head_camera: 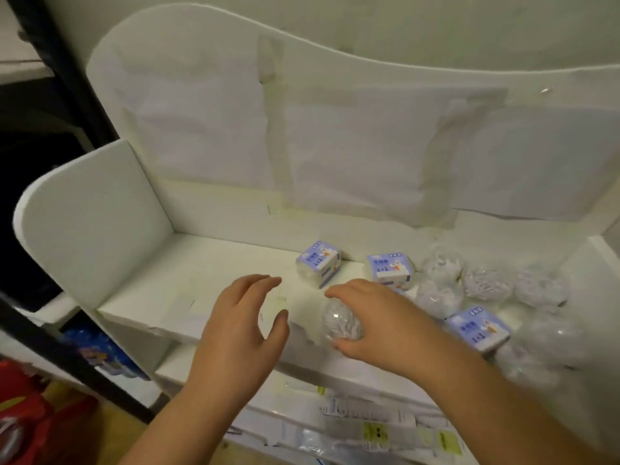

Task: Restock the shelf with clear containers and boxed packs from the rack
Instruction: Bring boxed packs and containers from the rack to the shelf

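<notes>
Your right hand (379, 317) is curled over a clear container (342, 322) at the near edge of the white shelf (208, 280), fingers wrapped across its top. Your left hand (246, 317) hovers beside it, fingers spread and holding nothing. Set the container down flat, just left of the other clear ones, and clear of the boxed pack (318, 263) behind. Let go only once it stops rocking; round ones probably roll.
</notes>
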`<state>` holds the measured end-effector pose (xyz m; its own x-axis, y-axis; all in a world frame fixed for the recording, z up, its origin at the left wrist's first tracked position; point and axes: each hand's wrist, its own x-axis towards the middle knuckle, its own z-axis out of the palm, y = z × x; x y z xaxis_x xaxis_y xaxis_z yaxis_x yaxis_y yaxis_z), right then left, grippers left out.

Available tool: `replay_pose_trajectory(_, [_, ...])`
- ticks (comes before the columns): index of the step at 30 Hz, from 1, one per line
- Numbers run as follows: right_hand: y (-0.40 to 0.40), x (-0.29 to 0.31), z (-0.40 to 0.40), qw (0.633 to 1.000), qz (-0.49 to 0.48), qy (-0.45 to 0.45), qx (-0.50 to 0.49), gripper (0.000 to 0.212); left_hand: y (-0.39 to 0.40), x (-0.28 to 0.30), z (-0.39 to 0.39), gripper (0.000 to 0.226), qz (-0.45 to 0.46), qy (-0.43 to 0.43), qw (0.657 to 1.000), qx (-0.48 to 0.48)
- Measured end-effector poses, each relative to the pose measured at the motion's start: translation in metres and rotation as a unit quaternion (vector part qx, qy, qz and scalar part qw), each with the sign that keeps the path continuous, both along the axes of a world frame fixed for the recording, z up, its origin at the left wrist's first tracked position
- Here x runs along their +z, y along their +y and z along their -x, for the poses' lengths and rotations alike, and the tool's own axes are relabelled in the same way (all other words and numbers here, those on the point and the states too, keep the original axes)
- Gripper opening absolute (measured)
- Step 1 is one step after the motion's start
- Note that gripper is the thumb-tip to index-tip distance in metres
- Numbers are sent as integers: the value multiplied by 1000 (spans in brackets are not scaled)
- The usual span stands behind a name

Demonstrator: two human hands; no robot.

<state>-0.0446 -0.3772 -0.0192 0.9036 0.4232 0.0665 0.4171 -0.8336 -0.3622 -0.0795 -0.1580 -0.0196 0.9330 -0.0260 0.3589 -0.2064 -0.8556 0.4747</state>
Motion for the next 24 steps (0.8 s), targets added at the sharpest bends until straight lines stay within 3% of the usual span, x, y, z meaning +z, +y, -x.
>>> replay_pose_trajectory(14, [26,18,5,979,-120,-72,-149,60,22,-44,-92,45,52,27,989,-133])
replay_pose_trajectory(20, [16,26,18,966,-152,-95,-186,59,-15,-62,-134,59,57,70,989,-117])
replay_pose_trajectory(24, [7,32,29,959,-150,-118,-210,60,-21,-71,-144,56,87,74,988,-101])
